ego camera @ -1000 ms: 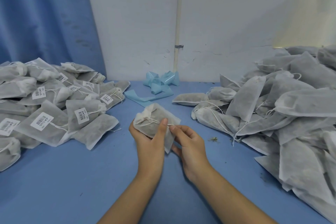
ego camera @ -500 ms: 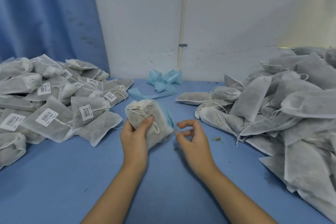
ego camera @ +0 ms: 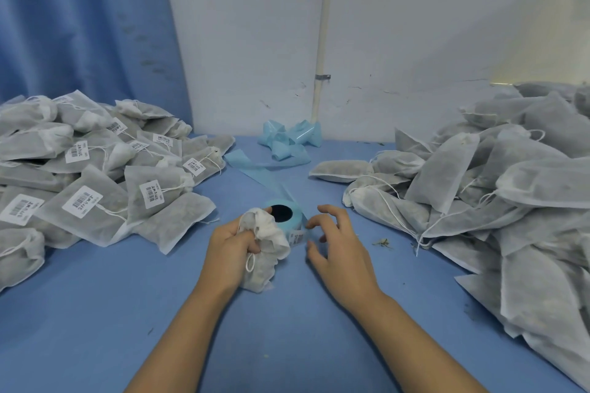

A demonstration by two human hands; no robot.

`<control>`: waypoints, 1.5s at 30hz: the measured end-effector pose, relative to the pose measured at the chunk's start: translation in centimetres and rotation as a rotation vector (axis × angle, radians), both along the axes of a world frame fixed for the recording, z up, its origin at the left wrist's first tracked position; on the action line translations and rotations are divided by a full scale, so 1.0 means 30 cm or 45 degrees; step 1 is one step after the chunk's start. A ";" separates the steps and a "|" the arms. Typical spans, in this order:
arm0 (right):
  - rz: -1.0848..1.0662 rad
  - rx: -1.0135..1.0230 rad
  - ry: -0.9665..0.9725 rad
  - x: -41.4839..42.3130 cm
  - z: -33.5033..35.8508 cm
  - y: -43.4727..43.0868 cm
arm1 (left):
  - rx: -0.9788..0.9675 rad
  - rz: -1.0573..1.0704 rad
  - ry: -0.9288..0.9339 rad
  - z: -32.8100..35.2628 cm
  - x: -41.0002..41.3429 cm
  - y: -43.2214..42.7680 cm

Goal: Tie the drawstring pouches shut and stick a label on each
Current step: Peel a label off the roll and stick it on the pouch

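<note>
The left hand (ego camera: 231, 249) holds one drawstring pouch (ego camera: 266, 262) just above the table (ego camera: 95, 313), near the front centre. Its grip is closed: the fingers are curled round the gathered neck of the pouch, and a loop of white cord hangs below them. The body of the pouch hangs down, and its lower end meets the table.

A label roll (ego camera: 282, 217), light blue with a dark core, lies directly behind the pouch and touches it in the view. One white printed label shows on the roll's near side. A blue backing strip (ego camera: 255, 171) runs from the roll toward a crumpled heap of the same strip (ego camera: 287, 140) by the wall.

The right hand (ego camera: 341, 246) hovers just right of the roll. Its grip is open, with the fingers loosely curved and nothing held. Whether the index fingertip touches the roll cannot be told.

A pile of labelled pouches (ego camera: 95, 188) lies at the left. A pile of unlabelled pouches (ego camera: 498, 201) lies at the right, well apart from it.
</note>
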State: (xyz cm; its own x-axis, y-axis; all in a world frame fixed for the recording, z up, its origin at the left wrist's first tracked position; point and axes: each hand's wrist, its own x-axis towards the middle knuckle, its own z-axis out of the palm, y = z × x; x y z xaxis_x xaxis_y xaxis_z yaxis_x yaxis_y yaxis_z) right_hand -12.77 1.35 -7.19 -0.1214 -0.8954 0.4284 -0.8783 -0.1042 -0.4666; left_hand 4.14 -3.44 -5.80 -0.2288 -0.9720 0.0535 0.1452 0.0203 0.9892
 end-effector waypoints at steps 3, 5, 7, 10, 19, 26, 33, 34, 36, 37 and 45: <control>-0.002 -0.027 0.099 0.006 0.019 0.002 | -0.085 -0.004 -0.166 -0.006 0.003 -0.021; 0.034 -0.048 0.150 0.014 0.032 -0.001 | -0.203 0.017 -0.286 -0.004 0.000 -0.024; 0.071 -0.044 0.208 0.019 0.042 -0.008 | -0.292 0.034 -0.371 -0.006 -0.002 -0.023; 0.088 -0.053 0.232 0.016 0.050 -0.016 | -0.367 0.056 -0.482 -0.018 -0.001 -0.029; -0.236 -0.193 0.204 -0.010 0.037 -0.027 | -0.576 0.118 -1.136 -0.025 -0.040 -0.024; -0.175 -0.168 0.180 -0.023 0.022 -0.027 | -0.723 -0.034 -1.177 -0.016 -0.043 -0.004; -0.009 -0.082 -0.119 -0.008 -0.002 -0.029 | -0.658 -0.151 -0.816 -0.013 -0.048 0.018; 0.028 -0.058 -0.209 -0.005 -0.005 -0.028 | -0.633 -0.165 -0.748 -0.013 -0.049 0.020; 0.103 -0.015 -0.388 -0.004 -0.006 -0.026 | -0.613 -0.196 -0.663 -0.013 -0.054 0.024; 0.135 0.001 -0.477 -0.003 -0.005 -0.024 | -0.614 -0.204 -0.643 -0.013 -0.056 0.027; 0.102 -0.121 -0.822 -0.010 0.007 -0.022 | -0.559 -0.190 -0.615 -0.019 -0.060 0.023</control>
State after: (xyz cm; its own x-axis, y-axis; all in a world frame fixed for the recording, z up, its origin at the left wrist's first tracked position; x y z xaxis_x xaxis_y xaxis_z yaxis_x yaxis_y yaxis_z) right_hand -13.07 0.68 -6.98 -0.3152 -0.8744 0.3690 -0.4124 -0.2240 -0.8830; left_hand 2.33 -2.75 -6.37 -0.4569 -0.8393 0.2948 -0.2796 0.4501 0.8481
